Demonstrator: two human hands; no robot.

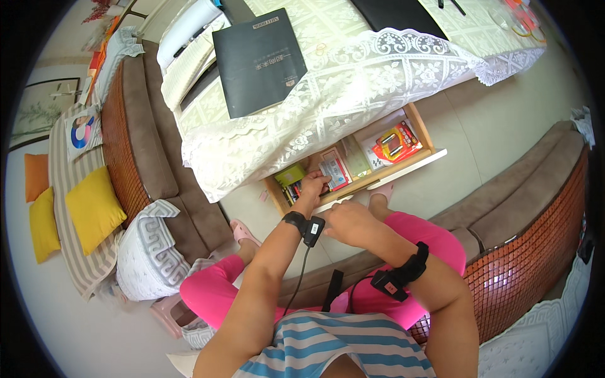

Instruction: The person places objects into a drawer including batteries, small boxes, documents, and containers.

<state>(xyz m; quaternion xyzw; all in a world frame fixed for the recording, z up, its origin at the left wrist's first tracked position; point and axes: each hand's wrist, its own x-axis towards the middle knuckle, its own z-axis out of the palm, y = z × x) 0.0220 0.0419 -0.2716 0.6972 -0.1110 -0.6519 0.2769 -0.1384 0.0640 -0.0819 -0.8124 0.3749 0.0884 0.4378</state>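
A wooden drawer [403, 165] with a white front is pulled out from under the cloth-covered table. My left hand [311, 188] reaches into its left part, fingers bent against the left side of a red-and-white box [336, 171]; what they hold, if anything, is hidden. A green box [290, 174] and several small, pen-like items [291, 192] lie left of that hand. Curled at the drawer's front edge is my right hand [354, 222], its fingertips partly hidden. In the right compartment, a red-and-yellow blister pack [397, 145] holds dark cylindrical pieces.
On the table's lace cloth [353, 94] lie a dark folder [259, 63], papers [189, 69] and a black flat item [400, 17]. Brown sofas stand left [148, 120] and right [504, 183]. My knees flank the drawer's near side. Cables run from the black straps on both wrists.
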